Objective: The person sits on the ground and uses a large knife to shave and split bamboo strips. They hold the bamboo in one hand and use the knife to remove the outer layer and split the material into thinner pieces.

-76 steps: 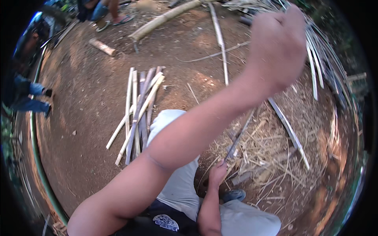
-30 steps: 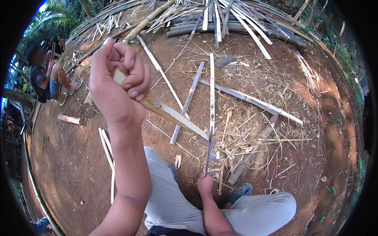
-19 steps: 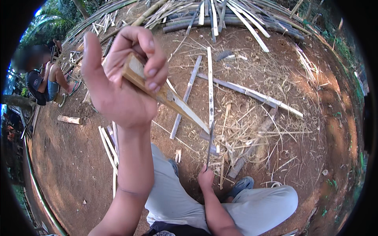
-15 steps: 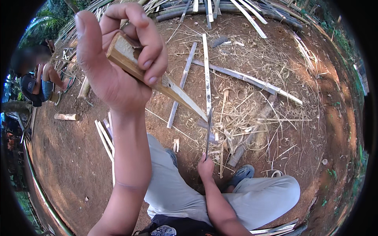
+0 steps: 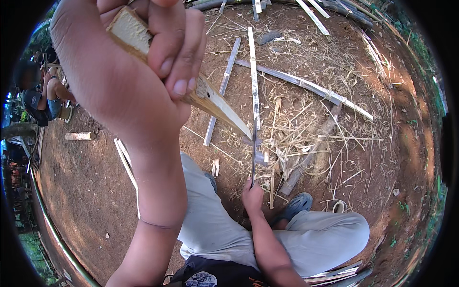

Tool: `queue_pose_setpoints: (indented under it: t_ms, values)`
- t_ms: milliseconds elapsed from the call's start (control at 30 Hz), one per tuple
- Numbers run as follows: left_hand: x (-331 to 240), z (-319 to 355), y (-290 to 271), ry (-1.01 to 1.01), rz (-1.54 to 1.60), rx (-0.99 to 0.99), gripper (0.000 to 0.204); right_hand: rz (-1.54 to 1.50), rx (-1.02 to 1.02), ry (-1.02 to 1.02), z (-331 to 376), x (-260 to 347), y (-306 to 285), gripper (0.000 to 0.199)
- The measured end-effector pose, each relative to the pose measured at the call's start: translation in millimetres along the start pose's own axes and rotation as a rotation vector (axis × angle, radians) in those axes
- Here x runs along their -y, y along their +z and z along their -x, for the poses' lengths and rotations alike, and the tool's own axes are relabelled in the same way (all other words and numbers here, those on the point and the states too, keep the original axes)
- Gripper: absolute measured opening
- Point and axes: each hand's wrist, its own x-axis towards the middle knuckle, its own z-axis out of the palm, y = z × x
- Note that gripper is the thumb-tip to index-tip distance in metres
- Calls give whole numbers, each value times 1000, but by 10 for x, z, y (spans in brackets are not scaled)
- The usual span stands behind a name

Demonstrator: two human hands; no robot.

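Between the left hand [image 5: 117, 88] and the knife [image 5: 254, 157] lies the strip [image 5: 215, 104], which looks like split bamboo. Its thick end is in the left palm, and its fingers are curled around it, while the top of this hand goes out of view. From this grip the strip runs to the person's right and down toward the lap, becoming narrower, so its long axis is slanting. The right hand [image 5: 253, 195] is closed around the knife's handle, and the blade points away from the body, almost straight forward. The relation which seems to me the most important is the angle where the narrow end meets the line of the blade, near its upper half. Whether they touch, or only overlap in this view, I cannot tell. The left hand holds the strip itself, but its far tip is nearer to the right hand. Beyond the knife, a longer pale slat [image 5: 253, 71] points nearly the same way as the blade, with shavings [image 5: 296, 143] at its right. About writing: the person's dark shirt [image 5: 191, 266] has a pale print [image 5: 201, 279] and some small orange marks; a co-worker's shirt [image 5: 29, 107] carries a light oval badge [image 5: 35, 99]. On the strip and the knife I find no label.
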Motion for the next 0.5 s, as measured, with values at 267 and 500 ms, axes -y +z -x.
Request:
queue_pose_setpoints:
  t_ms: [267, 500]
  values:
    - [147, -17, -114, 114, -36, -91, 51, -358, -101, -206, 4, 170, -221, 47]
    - [169, -93, -37, 147, 12, -123, 55, -62, -27, -30, -19, -137, 41, 50]
